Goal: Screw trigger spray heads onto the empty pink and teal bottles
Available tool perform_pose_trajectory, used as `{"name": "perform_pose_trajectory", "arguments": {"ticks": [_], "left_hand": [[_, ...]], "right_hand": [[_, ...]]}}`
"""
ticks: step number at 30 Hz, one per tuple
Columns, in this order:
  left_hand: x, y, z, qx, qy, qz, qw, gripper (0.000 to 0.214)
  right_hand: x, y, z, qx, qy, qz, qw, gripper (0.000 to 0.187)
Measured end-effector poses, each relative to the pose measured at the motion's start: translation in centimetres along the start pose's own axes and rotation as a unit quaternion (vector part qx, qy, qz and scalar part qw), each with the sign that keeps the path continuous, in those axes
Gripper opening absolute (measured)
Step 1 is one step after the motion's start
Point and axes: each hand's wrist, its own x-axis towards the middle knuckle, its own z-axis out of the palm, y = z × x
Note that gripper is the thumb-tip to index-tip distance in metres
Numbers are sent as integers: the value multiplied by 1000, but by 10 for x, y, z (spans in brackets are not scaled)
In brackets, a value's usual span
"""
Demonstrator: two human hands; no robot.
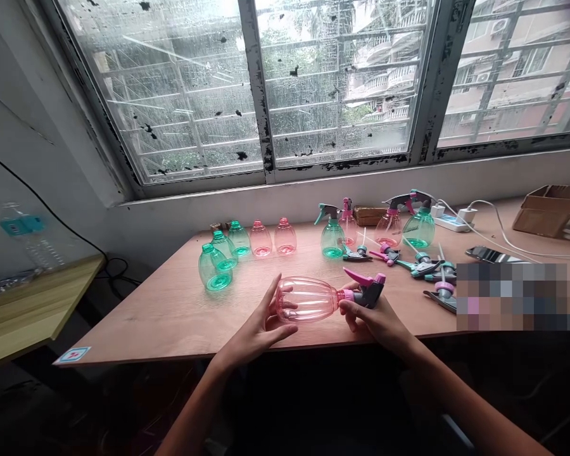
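A pink see-through spray bottle (308, 299) lies sideways between my hands, above the near part of the table. My left hand (265, 320) cups its base end, fingers behind the plastic and thumb on the near side. At the neck, my right hand (368, 316) grips the pink collar and the underside of the spray head (369, 289). This head is dark grey with a pink trigger, and it sits on the bottle's neck. I cannot tell how tightly it is screwed on.
Open-necked green bottles (215, 269) and pink bottles (285, 237) stand back left. Bottles with spray heads, including a green one (333, 237), stand back right. Loose spray heads (425, 265) lie before them. A power strip (451, 219), a phone (491, 254) and a cardboard box (548, 212) are farther right.
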Motion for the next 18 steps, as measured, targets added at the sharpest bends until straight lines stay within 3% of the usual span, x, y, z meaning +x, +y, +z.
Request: {"name": "perform_pose_trajectory", "arguments": {"ticks": [3,7,13,18], "left_hand": [[0,2,0,-11,7,-13,1000,101],[1,5,-1,6,11,-18,1000,83],[-1,0,-1,16,15,-10,1000,97],[-1,2,-2,-12,13,-11,1000,96]], "right_hand": [[-1,0,0,-5,1,2,1000,32],[-1,0,0,-7,-2,-1,1000,32],[0,2,-2,-3,-4,6,1000,31],[0,2,-1,11,-6,1,1000,32]]}}
